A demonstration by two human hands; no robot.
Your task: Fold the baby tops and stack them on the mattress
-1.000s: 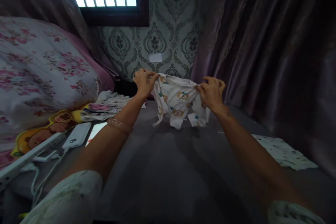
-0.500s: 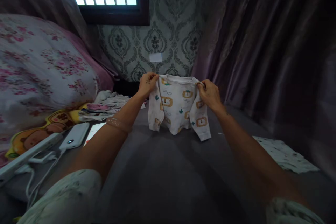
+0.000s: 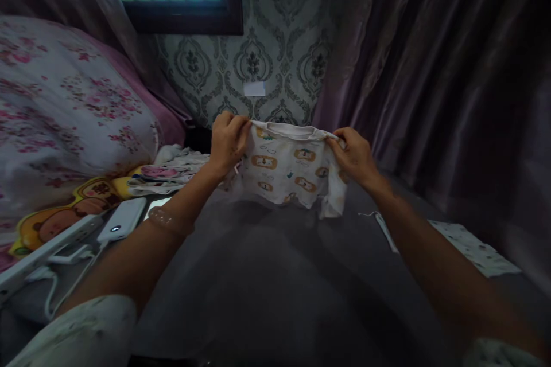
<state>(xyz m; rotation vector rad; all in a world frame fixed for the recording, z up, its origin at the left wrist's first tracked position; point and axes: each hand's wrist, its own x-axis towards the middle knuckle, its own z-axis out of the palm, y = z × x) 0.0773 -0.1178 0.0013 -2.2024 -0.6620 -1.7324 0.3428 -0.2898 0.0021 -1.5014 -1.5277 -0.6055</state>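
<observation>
Beside the white power bank (image 3: 123, 219), its small round display too tiny to read, lies a part-hidden phone (image 3: 157, 206). The left hand (image 3: 229, 140) pinches one shoulder of the small lion-print shirt (image 3: 286, 163), which hangs over the grey sheet (image 3: 258, 287) and bears no readable writing; the right hand (image 3: 353, 155), fingers closed, grips its other shoulder. Farther right lies a spotted white cloth (image 3: 476, 246).

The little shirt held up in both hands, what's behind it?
The patterned wall shows past the top of the shirt, and grey sheet below its lower edge. Anything directly behind the shirt is covered.
</observation>
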